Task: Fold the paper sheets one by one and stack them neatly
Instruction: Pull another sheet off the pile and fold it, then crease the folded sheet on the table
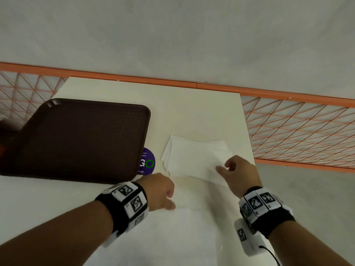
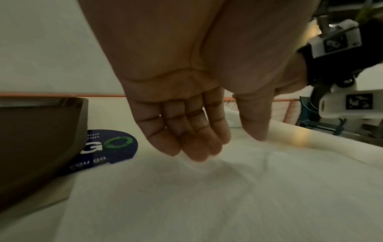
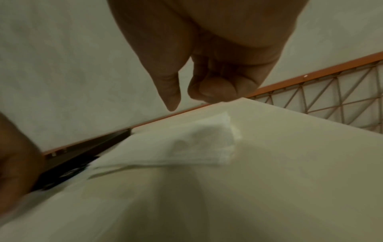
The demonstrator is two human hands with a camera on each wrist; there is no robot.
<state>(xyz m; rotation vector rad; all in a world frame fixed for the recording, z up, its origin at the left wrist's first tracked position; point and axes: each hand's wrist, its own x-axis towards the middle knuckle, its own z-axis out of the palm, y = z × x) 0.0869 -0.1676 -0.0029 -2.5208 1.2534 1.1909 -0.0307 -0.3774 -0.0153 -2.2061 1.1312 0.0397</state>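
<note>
Paper sheets (image 1: 194, 158) — white, folded, fanned stack; both hands loose, holding nothing — L (image 1: 159, 191), R (image 1: 238, 173).

Soft white tissue-paper sheets (image 1: 194, 158), matt and faintly textured; smooth cream laminate table (image 1: 192, 112); at nine o'clock, a brown plastic tray (image 1: 80, 139), cross-hatched.

A stack of folded white paper sheets (image 1: 194, 158) lies flat on the worktop (image 1: 192, 112), its left edges slightly fanned. Nearer the person, a larger unfolded white sheet (image 1: 184, 237) lies spread flat, just beside the stack.
</note>
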